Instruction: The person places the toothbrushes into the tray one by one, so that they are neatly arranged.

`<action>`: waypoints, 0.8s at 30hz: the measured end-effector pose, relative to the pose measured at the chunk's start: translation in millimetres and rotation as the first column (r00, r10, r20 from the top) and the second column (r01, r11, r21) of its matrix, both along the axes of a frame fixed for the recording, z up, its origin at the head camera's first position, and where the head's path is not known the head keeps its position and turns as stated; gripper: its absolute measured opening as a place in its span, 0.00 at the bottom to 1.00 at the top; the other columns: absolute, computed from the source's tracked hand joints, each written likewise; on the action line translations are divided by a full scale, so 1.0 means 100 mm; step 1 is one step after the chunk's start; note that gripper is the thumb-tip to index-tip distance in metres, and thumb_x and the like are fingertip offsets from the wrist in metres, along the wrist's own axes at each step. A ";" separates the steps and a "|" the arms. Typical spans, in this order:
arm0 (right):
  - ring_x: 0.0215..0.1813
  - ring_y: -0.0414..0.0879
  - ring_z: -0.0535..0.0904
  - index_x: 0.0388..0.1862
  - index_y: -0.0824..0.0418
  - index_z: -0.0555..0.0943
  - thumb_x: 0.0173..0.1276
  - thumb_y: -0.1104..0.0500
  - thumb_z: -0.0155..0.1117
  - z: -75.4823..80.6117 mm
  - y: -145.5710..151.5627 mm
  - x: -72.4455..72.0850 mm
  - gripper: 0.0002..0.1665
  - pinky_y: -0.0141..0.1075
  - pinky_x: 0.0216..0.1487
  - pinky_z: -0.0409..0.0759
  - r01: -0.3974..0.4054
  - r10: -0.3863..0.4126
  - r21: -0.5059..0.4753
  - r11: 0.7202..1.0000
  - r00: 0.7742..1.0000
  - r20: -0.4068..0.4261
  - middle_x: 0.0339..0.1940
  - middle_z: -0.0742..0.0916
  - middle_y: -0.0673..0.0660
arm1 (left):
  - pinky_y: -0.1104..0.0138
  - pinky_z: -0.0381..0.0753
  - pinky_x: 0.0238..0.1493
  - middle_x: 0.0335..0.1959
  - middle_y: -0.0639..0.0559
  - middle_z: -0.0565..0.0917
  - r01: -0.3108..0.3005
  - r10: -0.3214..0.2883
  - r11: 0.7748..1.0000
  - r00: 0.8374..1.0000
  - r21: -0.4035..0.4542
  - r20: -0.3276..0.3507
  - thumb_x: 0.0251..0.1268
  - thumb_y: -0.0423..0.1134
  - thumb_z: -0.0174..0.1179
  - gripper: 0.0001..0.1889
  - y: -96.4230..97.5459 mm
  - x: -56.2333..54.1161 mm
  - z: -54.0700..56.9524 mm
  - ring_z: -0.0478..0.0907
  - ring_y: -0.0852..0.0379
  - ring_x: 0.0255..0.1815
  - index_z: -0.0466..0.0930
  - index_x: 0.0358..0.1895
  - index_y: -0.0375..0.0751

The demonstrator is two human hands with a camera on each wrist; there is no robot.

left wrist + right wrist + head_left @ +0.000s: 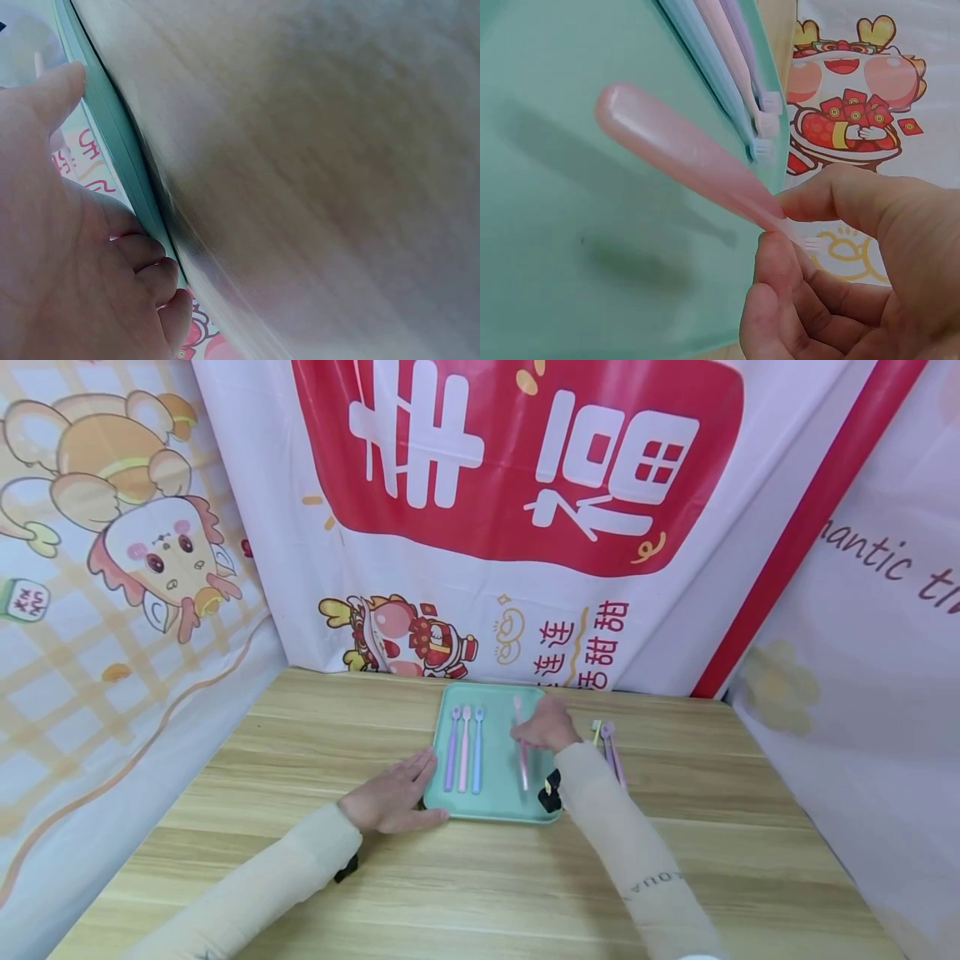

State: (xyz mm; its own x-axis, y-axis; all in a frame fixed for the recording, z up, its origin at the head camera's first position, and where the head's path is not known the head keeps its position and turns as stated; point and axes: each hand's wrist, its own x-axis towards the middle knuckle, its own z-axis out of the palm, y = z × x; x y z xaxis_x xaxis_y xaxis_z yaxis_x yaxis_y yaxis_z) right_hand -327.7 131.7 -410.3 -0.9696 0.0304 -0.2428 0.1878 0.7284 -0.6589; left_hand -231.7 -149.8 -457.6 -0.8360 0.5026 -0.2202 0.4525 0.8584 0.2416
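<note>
My right hand pinches a pink toothbrush between thumb and fingers near its head. The brush is held just over the right half of a mint-green tray, its handle end toward me. In the tray's left half, a purple toothbrush, a light pink toothbrush and a blue toothbrush lie side by side, heads away from me. My left hand rests at the tray's left edge, fingers extended and touching the rim; the left wrist view shows its palm side.
Right of the tray, on the wooden table, lie more toothbrushes, including a yellow toothbrush and a purple toothbrush, partly behind my right forearm. A printed red and white curtain hangs along the table's back edge.
</note>
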 end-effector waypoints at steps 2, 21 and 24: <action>0.20 0.42 0.77 0.41 0.63 0.81 0.59 0.62 0.76 -0.03 -0.03 0.00 0.14 0.43 0.36 0.87 0.005 -0.006 -0.013 1.000 1.000 -0.003 0.25 0.89 0.56 | 0.47 0.54 0.88 0.89 0.38 0.46 0.000 0.000 1.000 1.000 0.000 0.001 0.76 0.71 0.51 0.53 0.00 0.00 0.00 0.45 0.41 0.90 0.47 0.86 0.32; 0.31 0.48 0.88 0.37 0.60 0.83 0.58 0.57 0.77 -0.19 -0.30 -0.03 0.13 0.34 0.28 0.79 0.053 -0.053 -0.007 0.999 0.999 -0.006 0.27 0.92 0.54 | 0.47 0.53 0.88 0.89 0.37 0.46 0.006 -0.006 1.000 1.000 -0.007 -0.004 0.77 0.72 0.48 0.53 -0.01 0.01 0.01 0.45 0.41 0.90 0.46 0.85 0.32; 0.32 0.48 0.88 0.35 0.60 0.83 0.60 0.57 0.77 -0.21 -0.33 -0.02 0.11 0.33 0.28 0.78 0.055 -0.054 -0.003 0.999 0.999 0.004 0.27 0.91 0.53 | 0.47 0.53 0.88 0.89 0.37 0.45 0.011 -0.011 1.000 1.000 -0.005 -0.008 0.77 0.71 0.48 0.53 -0.01 0.00 0.01 0.45 0.41 0.90 0.46 0.85 0.31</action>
State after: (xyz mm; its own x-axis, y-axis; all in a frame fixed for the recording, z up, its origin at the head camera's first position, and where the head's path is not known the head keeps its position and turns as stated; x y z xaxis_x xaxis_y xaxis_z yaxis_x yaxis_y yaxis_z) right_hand -330.0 98.9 -430.8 -0.9655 0.0823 -0.2469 0.2298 0.7149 -0.6604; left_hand -231.4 -150.9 -456.1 -0.8322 0.5106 -0.2162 0.4638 0.8547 0.2333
